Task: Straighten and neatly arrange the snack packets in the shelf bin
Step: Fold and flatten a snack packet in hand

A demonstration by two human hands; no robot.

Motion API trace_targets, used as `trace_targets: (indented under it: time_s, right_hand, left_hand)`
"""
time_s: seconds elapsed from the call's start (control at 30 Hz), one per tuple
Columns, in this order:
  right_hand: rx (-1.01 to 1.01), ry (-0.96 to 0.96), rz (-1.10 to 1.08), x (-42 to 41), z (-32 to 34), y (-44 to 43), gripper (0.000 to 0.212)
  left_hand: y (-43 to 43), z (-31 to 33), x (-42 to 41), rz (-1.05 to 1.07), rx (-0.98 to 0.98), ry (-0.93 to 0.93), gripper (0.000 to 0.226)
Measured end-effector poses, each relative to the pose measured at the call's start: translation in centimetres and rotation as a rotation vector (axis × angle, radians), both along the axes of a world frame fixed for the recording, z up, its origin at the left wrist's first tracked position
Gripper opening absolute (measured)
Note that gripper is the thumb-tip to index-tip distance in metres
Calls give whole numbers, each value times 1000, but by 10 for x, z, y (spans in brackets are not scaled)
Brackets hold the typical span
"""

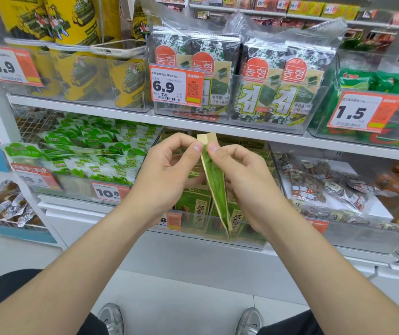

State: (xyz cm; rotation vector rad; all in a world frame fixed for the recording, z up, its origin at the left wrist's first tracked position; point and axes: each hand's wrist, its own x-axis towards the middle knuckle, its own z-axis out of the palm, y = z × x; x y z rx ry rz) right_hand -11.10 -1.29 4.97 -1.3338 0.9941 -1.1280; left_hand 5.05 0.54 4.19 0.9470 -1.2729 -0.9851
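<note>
A shop aisle with white shelves of clear bins, seen from low over a pale tiled floor [169, 286]. At 6 o'clock two grey shoes [111, 317] stand on the tiles.

Both forearms reach up to the centre, where the left hand [167, 170] and right hand [244, 180] meet on one green packet [214, 180], held upright and edge-on. Each grip is clamped on the tan strip at the packet's top, thumb and forefinger pinching, the left from 9 o'clock and the right from 3 o'clock. The packet's body hangs below both grips toward 6 o'clock, its lower tip in front of the clear front wall of a bin [193, 226].

That bin holds more packets [197, 209] of the same kind, standing upright. At its 9 o'clock lie green-and-white packs [92, 151]; at 3 o'clock, clear bags [309, 182] of brown snacks. On the shelf above, at 12 o'clock, seaweed packs [273, 88] stand behind a 6.9 price tag [175, 85]. At 10 o'clock are yellow packs [77, 68], with a phone [118, 48] on their bin's rim.
</note>
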Motion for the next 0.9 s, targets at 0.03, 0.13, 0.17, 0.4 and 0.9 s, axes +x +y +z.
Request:
trace_targets:
  time_s: [0.03, 0.13, 0.17, 0.4, 0.9]
  right_hand:
    - [-26, 37, 7, -1, 0, 0, 35]
    - [-123, 313, -1, -9, -2, -4, 52]
    - [-155, 412, -13, -11, -3, -5, 52]
    - [-349, 332, -155, -10, -8, -8, 32]
    - [-22, 12, 2, -8, 4, 7, 37]
  left_hand:
    - [0, 0, 0, 19, 0, 8, 17]
    - [-4, 1, 2, 103, 26, 95, 18]
    - [-5, 1, 4, 125, 37, 143, 18]
    - [-5, 3, 2, -12, 129, 323, 11]
    - [3, 1, 9, -243, 198, 64, 63]
